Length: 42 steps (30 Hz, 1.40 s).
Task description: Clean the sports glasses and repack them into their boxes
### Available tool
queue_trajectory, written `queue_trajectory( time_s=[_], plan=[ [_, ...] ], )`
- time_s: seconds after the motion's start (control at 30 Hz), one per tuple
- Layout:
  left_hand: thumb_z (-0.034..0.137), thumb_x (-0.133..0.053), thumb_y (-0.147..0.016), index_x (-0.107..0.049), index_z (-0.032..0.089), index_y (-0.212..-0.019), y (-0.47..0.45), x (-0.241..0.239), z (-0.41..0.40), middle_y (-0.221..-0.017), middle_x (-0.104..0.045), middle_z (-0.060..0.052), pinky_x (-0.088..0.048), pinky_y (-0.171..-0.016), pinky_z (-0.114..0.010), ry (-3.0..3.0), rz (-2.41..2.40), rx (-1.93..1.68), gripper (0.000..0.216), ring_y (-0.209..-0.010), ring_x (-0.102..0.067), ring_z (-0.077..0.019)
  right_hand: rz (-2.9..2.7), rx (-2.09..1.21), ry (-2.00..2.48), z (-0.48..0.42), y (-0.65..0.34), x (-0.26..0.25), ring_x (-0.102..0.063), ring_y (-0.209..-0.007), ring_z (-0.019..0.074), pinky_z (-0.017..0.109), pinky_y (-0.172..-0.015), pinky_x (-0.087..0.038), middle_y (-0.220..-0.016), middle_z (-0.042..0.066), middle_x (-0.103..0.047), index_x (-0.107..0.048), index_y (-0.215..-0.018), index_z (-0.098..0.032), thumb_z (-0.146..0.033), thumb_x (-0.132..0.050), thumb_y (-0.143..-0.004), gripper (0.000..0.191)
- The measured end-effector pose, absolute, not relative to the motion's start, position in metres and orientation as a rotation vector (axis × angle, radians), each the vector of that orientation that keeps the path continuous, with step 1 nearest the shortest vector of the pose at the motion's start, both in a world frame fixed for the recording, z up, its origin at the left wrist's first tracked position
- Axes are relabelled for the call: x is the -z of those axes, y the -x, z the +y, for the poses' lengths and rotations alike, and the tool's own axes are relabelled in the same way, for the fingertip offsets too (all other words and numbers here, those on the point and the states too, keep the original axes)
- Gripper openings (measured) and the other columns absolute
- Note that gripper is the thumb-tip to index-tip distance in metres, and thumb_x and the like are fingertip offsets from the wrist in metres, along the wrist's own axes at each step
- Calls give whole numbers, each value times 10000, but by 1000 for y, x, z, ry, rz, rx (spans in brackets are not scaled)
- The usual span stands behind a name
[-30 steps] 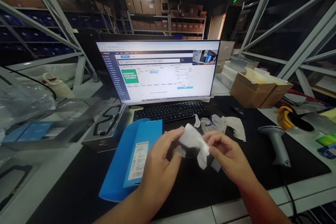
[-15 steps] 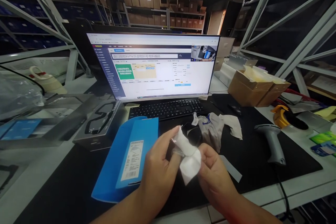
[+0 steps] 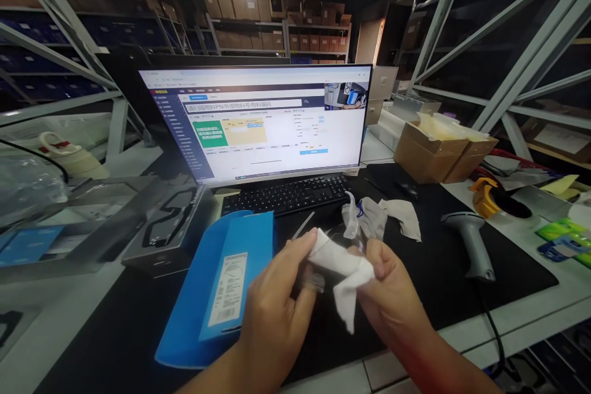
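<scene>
Between my hands is a white wiping cloth (image 3: 344, 258), stretched and creased, with a loose corner hanging down. My left hand (image 3: 277, 305) is closed around what looks like a pair of clear-framed glasses (image 3: 351, 217), mostly hidden by the cloth and fingers; a clear curved end shows beyond the cloth. Pinched in my right hand (image 3: 388, 280) is the cloth's right side. Left of my left hand lies a blue box (image 3: 252, 240) with a white printed label and its flap spread out. Past my right hand sits a grey drawstring pouch (image 3: 373, 218).
A monitor (image 3: 258, 129) stands behind a black keyboard (image 3: 286, 194). On the right are a barcode scanner (image 3: 471, 246), a tape dispenser (image 3: 496, 200) and cardboard boxes (image 3: 429, 151). A dark grey box (image 3: 166, 231) sits at left. Everything central rests on a black mat (image 3: 512, 271).
My right hand has moved slightly right, drawing the cloth out longer. The clear curved end has swung up, and a thin strip now shows beyond my left fingers. The camera view has shifted slightly.
</scene>
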<state>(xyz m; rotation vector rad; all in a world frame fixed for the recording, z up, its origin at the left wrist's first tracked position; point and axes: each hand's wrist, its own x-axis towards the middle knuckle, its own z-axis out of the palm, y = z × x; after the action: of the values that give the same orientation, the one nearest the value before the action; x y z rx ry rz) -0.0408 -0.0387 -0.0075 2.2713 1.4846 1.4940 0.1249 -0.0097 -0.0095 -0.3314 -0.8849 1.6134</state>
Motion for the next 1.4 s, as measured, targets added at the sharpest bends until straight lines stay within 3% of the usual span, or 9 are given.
queue_trajectory(
  time_s=[0.13, 0.3, 0.43, 0.53, 0.63, 0.83, 1.03, 1.2, 1.4],
  plan=[
    [105, -544, -920, -546, 241, -1370, 43, 9, -35, -1300, -680, -47, -514, -1073, -342, -2273, 1473, -1468, 470, -1206, -642, -195, -1059, -1445, 445, -6, -130, 9, -573, -634, 123, 221, -604, -468, -677, -28, -607, -380, -638, -208, -299, -825, -762, 470],
    [121, -553, -891, -566, 245, -1360, 46, 9, -31, -1316, -671, -49, -555, -1019, -339, -2138, 1546, -1396, 485, -1199, -648, -207, -1503, -979, 614, -13, -125, 21, -683, -803, 176, 259, -699, -519, -883, 59, -743, -478, -593, -205, -184, -692, -827, 317],
    [137, -553, -895, -568, 244, -1355, 44, 11, -30, -1309, -675, -52, -572, -993, -342, -2123, 1549, -1391, 473, -1180, -660, -210, -1390, -1200, 596, -9, -126, 19, -681, -799, 184, 259, -677, -516, -872, 64, -736, -442, -578, -203, -254, -763, -790, 388],
    [113, -536, -904, -530, 264, -1393, 41, 12, -32, -1337, -659, -43, -545, -1035, -337, -2189, 1493, -1431, 512, -1212, -642, -197, -1104, -1452, 482, -5, -131, 14, -630, -687, 153, 251, -632, -498, -775, 22, -690, -364, -594, -204, -324, -843, -736, 514],
    [128, -539, -926, -512, 282, -1411, 40, 11, -35, -1338, -660, -38, -541, -1038, -329, -2225, 1454, -1470, 509, -1215, -641, -193, -1104, -1390, 455, -5, -132, 14, -600, -662, 146, 243, -602, -474, -738, 16, -650, -367, -592, -204, -322, -835, -753, 509],
    [136, -544, -905, -565, 229, -1364, 45, 7, -34, -1319, -674, -71, -568, -1003, -341, -2180, 1513, -1455, 468, -1203, -654, -221, -1518, -1051, 513, -12, -125, 24, -653, -782, 169, 254, -675, -486, -878, 68, -704, -438, -571, -188, -253, -715, -853, 401],
    [112, -524, -897, -557, 216, -1359, 41, 13, -30, -1301, -684, -66, -563, -1009, -320, -2234, 1555, -1514, 475, -1191, -661, -197, -1131, -1450, 401, -16, -116, 24, -639, -767, 160, 227, -628, -471, -939, 62, -719, -427, -725, -220, -424, -848, -732, 468],
    [74, -508, -877, -535, 182, -1377, 37, 18, -31, -1289, -691, -100, -569, -1005, -332, -2408, 1551, -1604, 512, -1185, -670, -213, -955, -1396, 482, -24, -100, 34, -560, -649, 106, 201, -596, -457, -810, 5, -677, -330, -644, -205, -334, -860, -717, 550],
    [65, -551, -894, -491, 149, -1412, 35, 21, -31, -1308, -677, -131, -497, -1100, -330, -2558, 1423, -1621, 528, -1225, -645, -199, -868, -1415, 616, -23, -104, 32, -597, -694, 139, 241, -632, -490, -819, 35, -700, -274, -589, -208, -272, -916, -598, 646]
  ],
)
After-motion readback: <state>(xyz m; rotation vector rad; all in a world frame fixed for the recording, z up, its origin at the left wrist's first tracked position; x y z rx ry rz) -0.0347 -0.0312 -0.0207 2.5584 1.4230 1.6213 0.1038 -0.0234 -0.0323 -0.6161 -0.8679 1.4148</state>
